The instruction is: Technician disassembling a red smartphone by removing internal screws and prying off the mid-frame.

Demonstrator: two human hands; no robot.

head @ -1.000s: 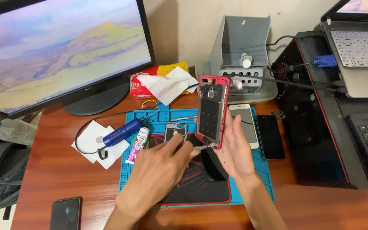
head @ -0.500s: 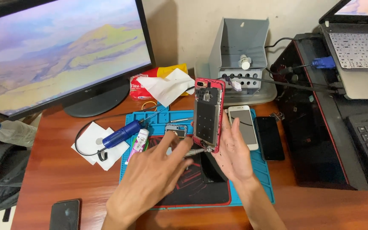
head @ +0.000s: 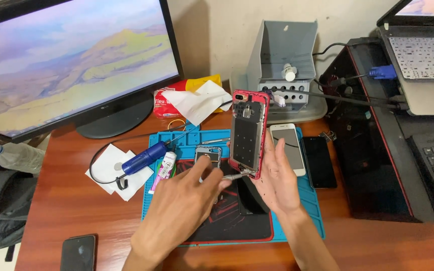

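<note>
My right hand [head: 277, 178] props an opened red phone [head: 248, 133] upright over the blue work mat [head: 305, 216], its bare inner back facing me. My left hand [head: 182, 211] pinches a thin metal tool [head: 234, 176] whose tip touches the phone's lower edge. Just behind my left fingers a small grey phone part [head: 208, 154] lies on the mat. A black pad [head: 232, 221] covers the mat's middle under both hands.
On the mat lie a white phone [head: 288, 148], a blue-handled tool [head: 144, 157] and a small tube [head: 163, 171]. A black phone [head: 319, 161] rests at its right edge, another black phone [head: 78, 252] near the table front. Behind stand a monitor [head: 71, 65], tissue pack [head: 169, 103] and grey station [head: 285, 65]; a laptop [head: 423, 65] sits right.
My left hand has slid slightly right and down with the tool toward the phone's lower edge. The red phone stays upright in my right hand, barely shifted.
</note>
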